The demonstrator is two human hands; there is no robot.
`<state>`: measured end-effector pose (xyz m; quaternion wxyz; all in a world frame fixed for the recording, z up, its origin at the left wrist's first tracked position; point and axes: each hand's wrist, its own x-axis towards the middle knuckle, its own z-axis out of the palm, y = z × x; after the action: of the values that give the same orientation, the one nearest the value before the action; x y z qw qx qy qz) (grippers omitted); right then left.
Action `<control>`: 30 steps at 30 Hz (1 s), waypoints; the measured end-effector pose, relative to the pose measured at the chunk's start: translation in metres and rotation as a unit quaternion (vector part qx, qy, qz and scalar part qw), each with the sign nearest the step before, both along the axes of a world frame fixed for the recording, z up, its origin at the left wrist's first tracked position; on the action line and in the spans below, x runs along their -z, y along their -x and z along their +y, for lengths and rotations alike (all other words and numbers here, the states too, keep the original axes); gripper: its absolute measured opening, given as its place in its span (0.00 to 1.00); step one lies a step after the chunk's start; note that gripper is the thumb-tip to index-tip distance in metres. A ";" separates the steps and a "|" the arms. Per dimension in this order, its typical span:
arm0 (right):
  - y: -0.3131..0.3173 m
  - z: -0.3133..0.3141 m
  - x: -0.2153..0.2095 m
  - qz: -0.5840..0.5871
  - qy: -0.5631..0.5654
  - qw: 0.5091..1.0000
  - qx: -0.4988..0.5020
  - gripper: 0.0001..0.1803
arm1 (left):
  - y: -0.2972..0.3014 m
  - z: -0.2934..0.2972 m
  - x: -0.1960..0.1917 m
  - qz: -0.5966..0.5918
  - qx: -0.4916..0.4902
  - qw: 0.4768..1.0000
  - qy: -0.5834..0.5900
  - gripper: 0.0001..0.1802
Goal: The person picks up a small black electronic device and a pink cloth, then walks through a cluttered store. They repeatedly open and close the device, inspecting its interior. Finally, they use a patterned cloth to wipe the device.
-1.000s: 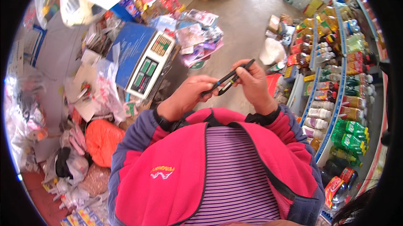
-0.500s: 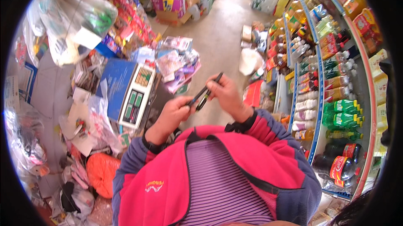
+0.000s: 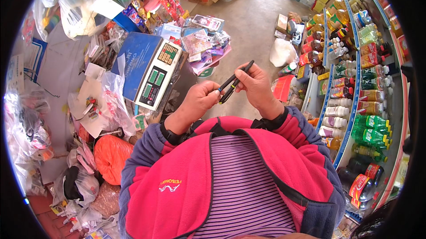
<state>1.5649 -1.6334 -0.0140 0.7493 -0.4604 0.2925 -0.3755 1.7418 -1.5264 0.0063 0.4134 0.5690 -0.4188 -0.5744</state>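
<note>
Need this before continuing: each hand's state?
Left hand: closed on one slim black pen-like stick.
Right hand: closed, holding that and a black stick with yellow-green bands.

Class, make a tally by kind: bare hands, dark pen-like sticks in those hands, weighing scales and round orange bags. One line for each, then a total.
Bare hands: 2 (left hand, right hand)
Dark pen-like sticks: 2 (longer stick, shorter stick)
Weighing scale: 1
Round orange bag: 1
Total: 6
</note>
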 end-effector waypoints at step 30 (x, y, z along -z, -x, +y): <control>0.011 0.004 0.000 0.002 0.028 0.999 -0.041 0.06 | 0.006 -0.001 0.012 0.073 -0.006 0.997 -0.003 0.11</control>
<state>1.5543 -1.6297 -0.0141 0.7504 -0.4933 0.2642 -0.3518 1.7356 -1.5278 -0.0054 0.4443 0.5298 -0.3823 -0.6130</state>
